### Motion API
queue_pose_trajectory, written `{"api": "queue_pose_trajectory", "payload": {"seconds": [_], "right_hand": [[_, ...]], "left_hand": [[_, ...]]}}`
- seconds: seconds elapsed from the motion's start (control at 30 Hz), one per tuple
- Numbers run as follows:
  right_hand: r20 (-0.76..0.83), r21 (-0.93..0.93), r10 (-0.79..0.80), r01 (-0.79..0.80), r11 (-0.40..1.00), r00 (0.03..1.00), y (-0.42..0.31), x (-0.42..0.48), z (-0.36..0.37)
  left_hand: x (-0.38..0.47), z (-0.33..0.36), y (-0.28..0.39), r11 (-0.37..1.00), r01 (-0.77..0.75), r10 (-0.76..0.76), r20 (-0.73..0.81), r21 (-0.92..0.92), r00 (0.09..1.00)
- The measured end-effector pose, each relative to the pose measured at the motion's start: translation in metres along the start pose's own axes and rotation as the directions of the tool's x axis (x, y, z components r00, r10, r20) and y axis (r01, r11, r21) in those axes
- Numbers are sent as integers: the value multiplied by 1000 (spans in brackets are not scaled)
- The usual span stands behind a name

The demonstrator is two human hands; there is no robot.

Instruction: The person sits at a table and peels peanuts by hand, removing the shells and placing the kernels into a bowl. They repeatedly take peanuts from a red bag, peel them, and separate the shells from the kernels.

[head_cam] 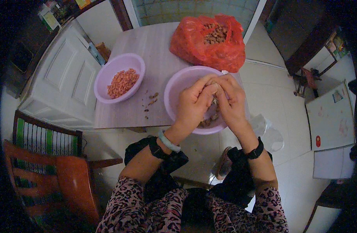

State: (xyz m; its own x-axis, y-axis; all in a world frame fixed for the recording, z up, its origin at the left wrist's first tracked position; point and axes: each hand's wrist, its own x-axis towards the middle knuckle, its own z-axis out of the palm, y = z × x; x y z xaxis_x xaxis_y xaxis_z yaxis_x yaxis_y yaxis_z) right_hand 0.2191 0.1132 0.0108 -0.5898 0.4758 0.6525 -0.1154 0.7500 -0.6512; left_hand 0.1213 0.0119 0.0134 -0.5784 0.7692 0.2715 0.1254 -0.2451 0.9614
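Note:
My left hand point(193, 97) and my right hand point(231, 94) meet over a large pink plastic basin point(173, 84), thumbs and fingertips pressed together around a peanut in its shell point(214, 84), mostly hidden by the fingers. Unshelled peanuts or shells point(209, 121) lie in the basin beneath my hands. Left of it, a smaller pink basin point(101, 80) holds a heap of shelled reddish peanut kernels point(123, 83). Behind the large basin stands a red plastic bag point(187, 40), its top open on unshelled peanuts point(216, 33).
Several small peanuts and bits point(152, 99) lie on the wooden table point(155, 58) between the basins. A wooden chair point(76, 180) stands at the lower left, a clear plastic bag point(267, 131) on the floor at right. A white cabinet point(61, 70) borders the table's left side.

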Motion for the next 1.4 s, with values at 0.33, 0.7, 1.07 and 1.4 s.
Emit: {"api": "queue_pose_trajectory", "payload": {"seconds": [0.33,0.7,1.07,1.4], "right_hand": [[-69,21,28,-27,999,997,-9,6,7],[-173,-191,-99,65,979,980,-6,-3,21],[16,538,460,-396,745,888,6,-13,30],[-51,-183,-9,-1,983,999,11,-3,-1]], "left_hand": [[11,-7,-4,938,232,-206,122,-259,971],[3,-1,-5,984,151,-152,2,-92,988],[4,3,-14,906,248,-252,35,-343,967],[10,-2,-10,770,434,-355,251,-467,901]]}}
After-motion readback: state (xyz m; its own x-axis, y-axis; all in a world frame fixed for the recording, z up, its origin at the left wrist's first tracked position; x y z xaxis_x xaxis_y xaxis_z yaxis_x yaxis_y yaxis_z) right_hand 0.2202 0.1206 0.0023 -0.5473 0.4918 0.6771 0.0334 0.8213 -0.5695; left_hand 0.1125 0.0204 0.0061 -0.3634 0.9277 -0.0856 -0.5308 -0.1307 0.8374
